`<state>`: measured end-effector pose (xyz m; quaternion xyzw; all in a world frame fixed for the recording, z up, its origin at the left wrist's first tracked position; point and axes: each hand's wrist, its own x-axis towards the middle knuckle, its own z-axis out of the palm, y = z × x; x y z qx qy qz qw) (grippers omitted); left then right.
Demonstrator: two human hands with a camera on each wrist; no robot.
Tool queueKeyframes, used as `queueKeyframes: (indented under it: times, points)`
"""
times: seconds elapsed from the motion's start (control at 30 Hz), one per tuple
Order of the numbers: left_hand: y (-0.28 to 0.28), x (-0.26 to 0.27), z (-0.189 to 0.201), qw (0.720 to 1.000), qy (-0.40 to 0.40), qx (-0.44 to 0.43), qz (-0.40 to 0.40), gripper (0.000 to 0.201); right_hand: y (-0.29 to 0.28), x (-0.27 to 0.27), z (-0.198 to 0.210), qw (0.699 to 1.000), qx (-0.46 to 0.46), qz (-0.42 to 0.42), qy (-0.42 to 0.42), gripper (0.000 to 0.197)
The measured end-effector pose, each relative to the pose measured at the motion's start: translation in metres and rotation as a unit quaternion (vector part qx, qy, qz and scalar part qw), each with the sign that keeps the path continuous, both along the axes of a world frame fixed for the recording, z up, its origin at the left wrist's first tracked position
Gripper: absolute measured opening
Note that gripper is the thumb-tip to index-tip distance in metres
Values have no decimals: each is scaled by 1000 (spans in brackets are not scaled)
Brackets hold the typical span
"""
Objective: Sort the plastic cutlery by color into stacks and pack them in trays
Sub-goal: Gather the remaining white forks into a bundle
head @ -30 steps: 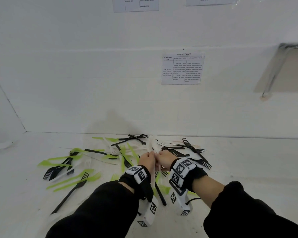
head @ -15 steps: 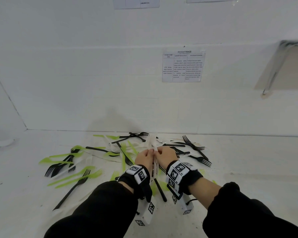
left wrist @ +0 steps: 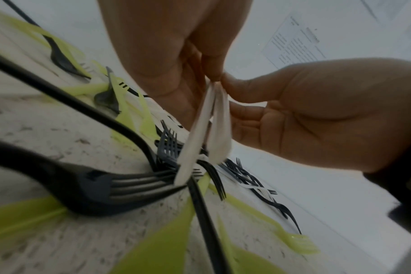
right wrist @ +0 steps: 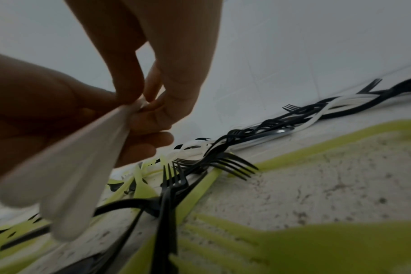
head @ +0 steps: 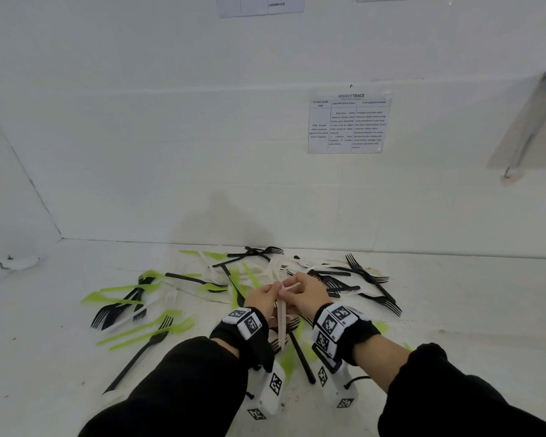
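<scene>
Head view: the left hand [head: 263, 298] and right hand [head: 306, 294] meet above the middle of the counter [head: 454, 294]. Both pinch the upper ends of a few white cutlery pieces [head: 281, 313], which hang down between the wrists, probably so their ends can be squared into one stack.
Head view, loose pile: black forks [head: 369, 279], green pieces [head: 133, 334] and more white ones lie mixed and crossing, from the counter's back edge toward the front. No tray shows.
Left wrist view: the left hand's fingertips [left wrist: 211, 74] close on the tops of two white handles [left wrist: 207, 129]; the right hand's thumb presses the same spot. The lower ends splay apart over a black fork [left wrist: 120, 187].
Right wrist view: the right hand's fingers [right wrist: 153, 103] curl round the gathered white ends [right wrist: 87, 163], both grips closed on them.
Stage, judged: early sorting, white stack just begun.
</scene>
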<state>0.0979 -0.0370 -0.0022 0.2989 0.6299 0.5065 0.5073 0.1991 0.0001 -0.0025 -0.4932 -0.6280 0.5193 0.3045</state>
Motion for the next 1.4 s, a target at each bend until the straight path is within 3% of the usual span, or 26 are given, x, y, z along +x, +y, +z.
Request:
queueKeyframes:
  times: [0.17, 0.37, 0.6, 0.7, 0.83, 0.93, 1.07, 1.23, 1.4]
  points:
    - [9, -4, -4, 1000, -30, -5, -2, 23, 14, -2, -4, 1000, -8, 6, -4, 22]
    - [17, -7, -14, 999, -26, 9, -18, 30, 22, 0, -10, 999, -39, 14, 28, 17]
    - [20, -9, -18, 997, -75, 9, -30, 31, 26, -2, -10, 1000, 9, 21, -16, 12]
    - [21, -10, -20, 997, -73, 14, -24, 29, 28, -5, -13, 994, 72, 26, -78, 5]
    - [28, -15, -21, 999, -33, 4, 14, 21, 41, -9, -11, 984, 89, 72, -136, 25]
    - [34, -19, -20, 999, -5, 0, 32, 14, 71, -3, -3, 960, 107, 20, -257, 32]
    - [39, -29, -19, 999, 7, -23, 48, 14, 105, 2, -10, 887, 120, 83, -439, 48]
    - [42, -41, -22, 998, 10, -34, 46, 16, 124, 6, -26, 824, 165, 121, -528, 42]
    - [43, -46, -29, 998, 17, -33, 50, 15, 133, 11, -25, 814, 162, 56, -554, 31]
